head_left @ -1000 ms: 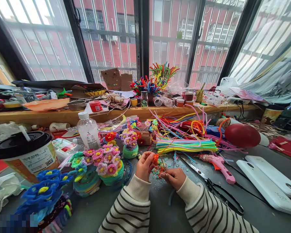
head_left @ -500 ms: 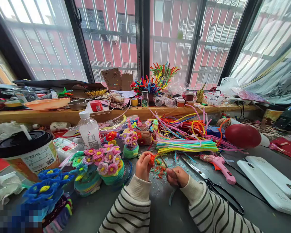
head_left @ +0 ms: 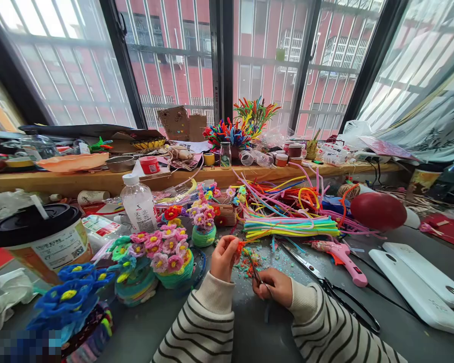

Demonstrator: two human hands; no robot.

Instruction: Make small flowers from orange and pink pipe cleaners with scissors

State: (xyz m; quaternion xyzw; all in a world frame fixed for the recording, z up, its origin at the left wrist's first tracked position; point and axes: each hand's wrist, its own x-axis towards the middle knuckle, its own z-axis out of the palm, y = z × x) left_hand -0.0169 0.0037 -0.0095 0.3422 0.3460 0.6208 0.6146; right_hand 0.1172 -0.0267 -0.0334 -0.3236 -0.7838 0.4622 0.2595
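Our left hand (head_left: 224, 258) pinches the orange pipe-cleaner bit (head_left: 241, 247) just above the desk (head_left: 257, 338), and our right hand (head_left: 274, 286) is clenched on a thin dark tool (head_left: 254, 269). We reckon the bit's feather-light, fuzzy and bendy, so pinch it near the end.

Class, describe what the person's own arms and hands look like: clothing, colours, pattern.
Long knitted sleeves cover both arms: the left sleeve and right sleeve are cream with thin dark stripes across, ending in plain ribbed cream cuffs. The left hand and right hand wear no gloves.
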